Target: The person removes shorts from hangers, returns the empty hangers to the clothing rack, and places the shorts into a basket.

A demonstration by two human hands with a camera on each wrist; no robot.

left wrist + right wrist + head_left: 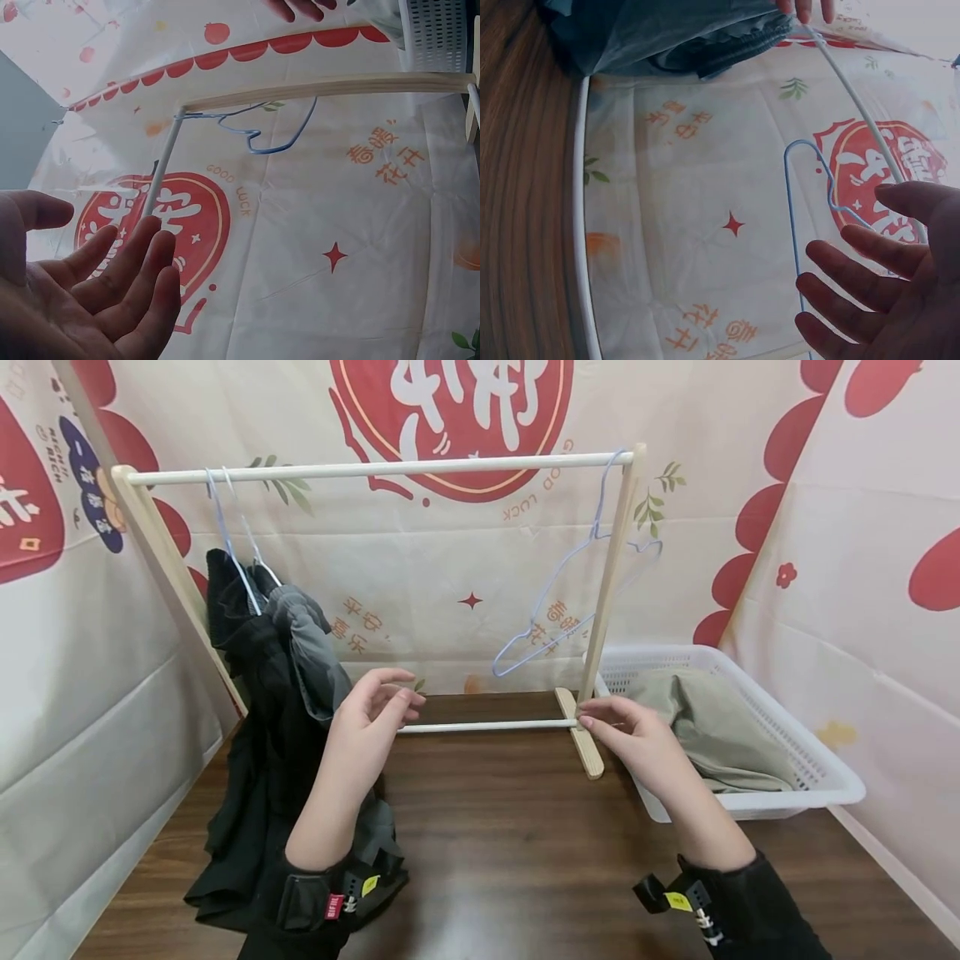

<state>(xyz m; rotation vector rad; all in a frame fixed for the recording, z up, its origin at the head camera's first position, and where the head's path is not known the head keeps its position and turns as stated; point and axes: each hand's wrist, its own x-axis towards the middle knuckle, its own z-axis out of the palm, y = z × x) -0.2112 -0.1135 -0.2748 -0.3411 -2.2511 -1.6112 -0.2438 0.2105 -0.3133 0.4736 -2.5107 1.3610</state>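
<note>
My left hand (369, 718) hovers in front of the rack with its fingers loosely bent and nothing in them. The right hand (633, 739), also holding nothing, is near the rack's right foot, between it and the basket. On the rack's top rail (390, 468) hang black trousers (262, 710) and a grey garment (300, 627), on two hangers at the left. The left forearm partly covers these clothes. An unloaded blue hanger (540, 597) hangs at the rail's right end, and both wrist views show it beyond the fingers.
A white perforated basket (817, 797) stands at the right with a folded grey-green cloth (712, 731) inside. The wooden rack's lower bar (487, 725) runs low across the brown tabletop (480, 860). Printed sheets (420, 585) enclose the back and sides.
</note>
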